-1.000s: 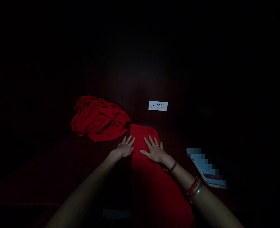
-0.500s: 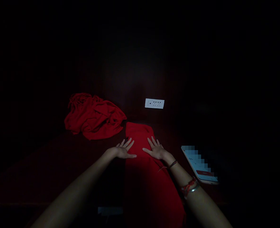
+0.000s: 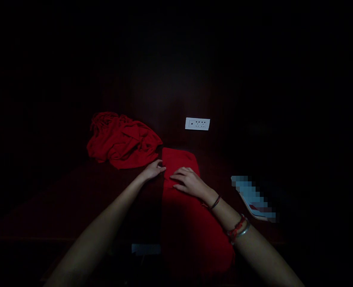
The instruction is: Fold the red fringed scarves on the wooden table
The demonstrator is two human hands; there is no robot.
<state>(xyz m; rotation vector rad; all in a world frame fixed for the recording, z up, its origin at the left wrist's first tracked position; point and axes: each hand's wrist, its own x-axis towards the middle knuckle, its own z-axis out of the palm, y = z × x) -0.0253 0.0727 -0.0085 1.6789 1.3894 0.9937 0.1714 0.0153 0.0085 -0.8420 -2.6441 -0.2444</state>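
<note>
Just right of centre and running down to the bottom of the frame, a long red cloth (image 3: 191,217) lies fairly flat on a dark reddish surface (image 3: 65,203), its lower part in deep shadow. The person's left grip (image 3: 162,165) is at the cloth's upper left edge, thumb and fingers held narrow; whether they pinch the fabric, I cannot tell. The right grip (image 3: 173,181) rests palm down across the cloth's upper part, fingers loosely bent and thumb apart, closed on nothing. On the right forearm are a dark band (image 3: 216,201), a red braided bracelet (image 3: 236,229) and a silver bangle (image 3: 244,229).

Left of the frame's centre, a crumpled red fabric (image 3: 124,141) with fringe sits in a heap. Above the long cloth, a white socket plate (image 3: 197,124) is on the dark wall (image 3: 167,87). At right lies a phone (image 3: 255,203), its screen partly pixelated. Low in the frame, a pale strip (image 3: 146,249) is too dim to identify.
</note>
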